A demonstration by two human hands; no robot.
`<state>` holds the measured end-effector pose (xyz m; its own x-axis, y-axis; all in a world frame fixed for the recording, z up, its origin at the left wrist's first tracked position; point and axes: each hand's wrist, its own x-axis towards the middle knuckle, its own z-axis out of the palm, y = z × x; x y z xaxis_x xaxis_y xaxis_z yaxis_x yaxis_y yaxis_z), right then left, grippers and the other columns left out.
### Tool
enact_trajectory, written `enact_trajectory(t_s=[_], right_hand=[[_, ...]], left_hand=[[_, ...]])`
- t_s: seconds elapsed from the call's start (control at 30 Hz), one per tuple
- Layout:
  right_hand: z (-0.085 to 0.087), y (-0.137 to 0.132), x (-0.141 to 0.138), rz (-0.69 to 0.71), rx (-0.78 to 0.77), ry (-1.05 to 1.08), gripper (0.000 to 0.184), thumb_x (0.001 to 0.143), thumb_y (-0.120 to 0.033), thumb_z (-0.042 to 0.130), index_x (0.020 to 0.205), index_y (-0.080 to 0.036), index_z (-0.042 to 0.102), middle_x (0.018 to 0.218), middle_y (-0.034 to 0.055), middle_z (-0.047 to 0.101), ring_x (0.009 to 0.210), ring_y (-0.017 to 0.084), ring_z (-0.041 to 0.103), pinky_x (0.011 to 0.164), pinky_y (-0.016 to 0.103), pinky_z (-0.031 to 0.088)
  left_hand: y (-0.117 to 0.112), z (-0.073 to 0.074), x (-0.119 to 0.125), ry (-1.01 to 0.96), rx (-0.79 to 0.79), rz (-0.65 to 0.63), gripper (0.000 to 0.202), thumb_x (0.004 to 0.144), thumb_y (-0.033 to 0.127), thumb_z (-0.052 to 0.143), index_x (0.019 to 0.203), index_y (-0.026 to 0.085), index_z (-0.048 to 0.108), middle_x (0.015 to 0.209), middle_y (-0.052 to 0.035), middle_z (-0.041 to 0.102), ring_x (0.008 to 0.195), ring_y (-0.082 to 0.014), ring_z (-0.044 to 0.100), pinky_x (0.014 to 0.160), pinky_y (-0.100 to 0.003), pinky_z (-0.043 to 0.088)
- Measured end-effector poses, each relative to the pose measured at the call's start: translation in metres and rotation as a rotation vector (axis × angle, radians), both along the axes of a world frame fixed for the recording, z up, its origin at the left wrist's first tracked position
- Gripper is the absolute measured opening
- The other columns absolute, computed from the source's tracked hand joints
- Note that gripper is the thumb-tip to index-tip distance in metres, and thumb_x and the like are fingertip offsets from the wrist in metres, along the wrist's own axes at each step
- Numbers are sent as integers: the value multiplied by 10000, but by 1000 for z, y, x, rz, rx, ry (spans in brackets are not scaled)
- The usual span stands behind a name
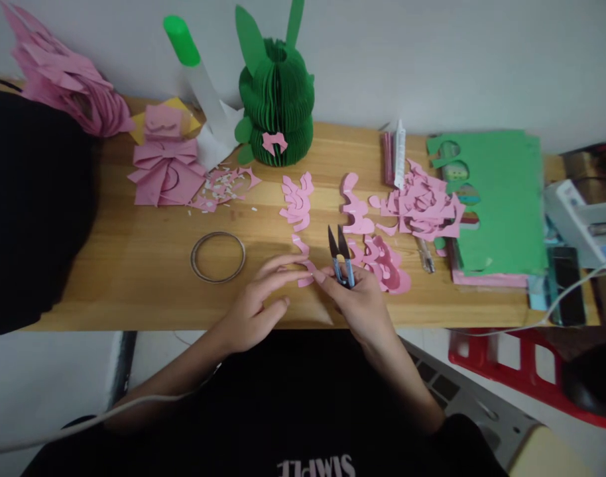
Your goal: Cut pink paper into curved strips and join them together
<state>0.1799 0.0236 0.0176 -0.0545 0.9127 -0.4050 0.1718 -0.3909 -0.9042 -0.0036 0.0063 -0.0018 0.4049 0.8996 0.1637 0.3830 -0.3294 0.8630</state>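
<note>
My right hand point(360, 301) is closed round small snip scissors point(341, 255) with black blades pointing away from me, and its fingertips also touch a small pink paper piece point(305, 273). My left hand point(263, 301) pinches the same pink piece from the left with fingers stretched out. Both hands rest near the front edge of the wooden table point(134, 265). Cut pink shapes lie just beyond: one stack point(297, 202), another point(355, 212), and a pile point(382, 262) right of the scissors.
A tape ring point(218, 256) lies left of my hands. A green honeycomb paper figure point(276, 99), a green-capped glue bottle point(196, 73), pink folded paper point(166, 165), pink scraps point(425, 202), green sheets point(502, 199) and a phone point(564, 281) crowd the back and right.
</note>
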Motion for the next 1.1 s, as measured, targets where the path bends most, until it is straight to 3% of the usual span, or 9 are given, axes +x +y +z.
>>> enact_trajectory(t_s=[0.13,0.27,0.53,0.87,1.1], right_hand=[[-12,-4,4,30,25,-126,203,741,-358,680,684,-164,686,572,-20,601,493,103,471,487,230,352],[-22,-5,0,131,44,-278,137,769,-295,670,732,-164,684,695,19,702,618,158,613,600,260,438],[-24,-2,-9,294,68,-446,62,818,-216,638,800,-188,691,797,49,757,743,210,691,702,297,475],[-20,2,-13,357,61,-589,86,810,-230,620,758,-183,670,718,36,719,678,199,654,636,282,424],[-16,6,-18,423,40,-766,112,798,-244,634,714,-179,669,656,49,701,575,186,601,555,275,371]], left_hand=[[-8,-11,-2,323,293,131,392,800,13,468,1143,123,623,1257,-157,624,1205,-287,568,998,-495,490],[-18,-25,-7,453,437,50,294,824,66,512,1078,85,660,1199,-187,660,1161,-315,597,925,-479,519],[-23,-30,-8,542,480,5,321,850,112,506,1131,119,659,1202,-153,680,1175,-293,598,918,-448,530],[-24,-34,-4,538,509,37,321,885,156,505,1170,126,652,1213,-165,678,1170,-290,607,936,-431,519],[-22,-31,-2,649,634,-10,277,891,141,495,1095,56,661,1160,-207,700,1095,-307,654,885,-415,528]])
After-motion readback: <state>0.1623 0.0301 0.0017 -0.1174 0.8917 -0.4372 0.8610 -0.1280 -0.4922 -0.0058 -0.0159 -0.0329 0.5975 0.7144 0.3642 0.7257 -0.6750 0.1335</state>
